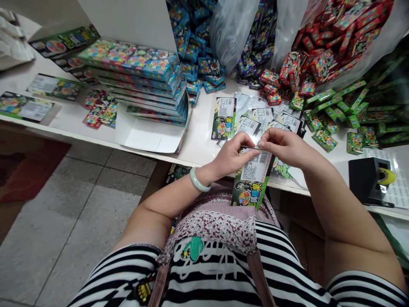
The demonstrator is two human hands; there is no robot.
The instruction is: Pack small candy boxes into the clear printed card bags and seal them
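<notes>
A printed candy packet [252, 179], with a white barcode label near its top, hangs between my hands over the table's front edge. My left hand [234, 153], with a pale green bangle [199, 180] on its wrist, is closed on the packet's upper edge. The thumb and fingers of my right hand [284, 145] pinch the same top edge from the other side. Just beyond my hands lie more flat packets [223, 119] and clear plastic sleeves [241, 104], overlapping on the white table.
Stacked blue display boxes [131, 59] stand at the left. Heaps of small blue boxes [209, 66], red boxes [322, 64] and green boxes [354, 104] line the back and right. A black tape dispenser [366, 179] sits at the right edge, beside a label sheet [398, 187].
</notes>
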